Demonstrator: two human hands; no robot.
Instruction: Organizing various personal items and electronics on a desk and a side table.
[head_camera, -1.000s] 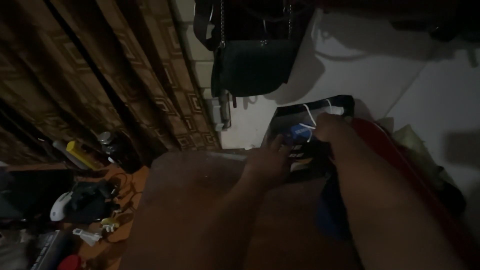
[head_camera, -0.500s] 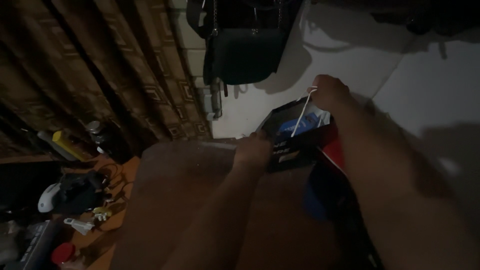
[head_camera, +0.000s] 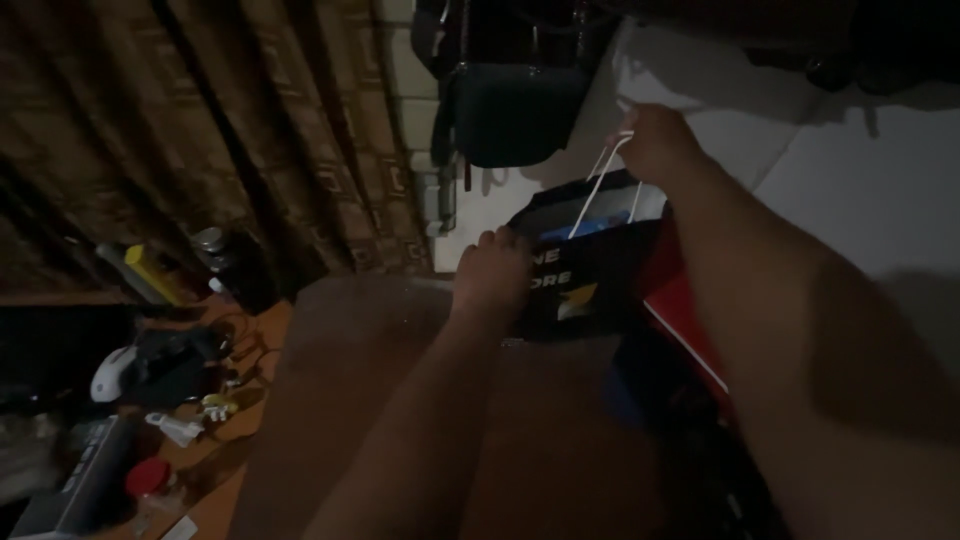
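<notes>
Up at 1 o'clock of the view sits a black paper bag (head_camera: 590, 275) with white cord handles (head_camera: 597, 190), standing at the far edge of a brown cushioned surface (head_camera: 380, 340), against the white wall (head_camera: 760, 140). A blue item (head_camera: 585, 228) shows inside its open top. The right hand (head_camera: 655, 140) has its grip closed on the cords, holding them taut above the bag. The left hand (head_camera: 492, 280) lies flat against the bag's side at 9 o'clock of it, fingers together, not clamped on anything. Something red (head_camera: 680, 300) lies just beside the bag at 3 o'clock. A dark handbag (head_camera: 515, 110) hangs on the wall at 11 o'clock of the bag, next to a patterned brown curtain (head_camera: 230, 140). Far off at 8 o'clock, an orange counter (head_camera: 225, 480) carries a white mouse (head_camera: 108, 372), a yellow object (head_camera: 150, 272) and a red-lidded jar (head_camera: 150, 480).
</notes>
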